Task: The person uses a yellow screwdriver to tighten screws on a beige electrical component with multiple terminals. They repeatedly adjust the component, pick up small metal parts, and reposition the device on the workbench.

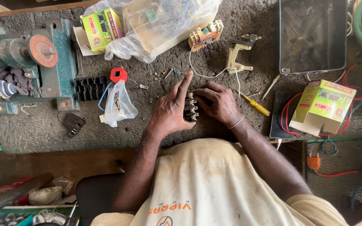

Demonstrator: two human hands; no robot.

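Head cam: black switch block [190,108] btwn both grips, left hand [171,109] & right hand [218,103] clasping it.

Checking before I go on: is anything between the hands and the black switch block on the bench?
Nothing visible. The left hand and the right hand both rest directly on the black switch block, fingers on its top and sides. A thin white wire lies just beyond the fingertips, not in between.

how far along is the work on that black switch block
Done: a beige part and bracket lie apart. In hand: left hand and right hand both grip the black switch block. Left: loose screws and the yellow screwdriver lie unused.
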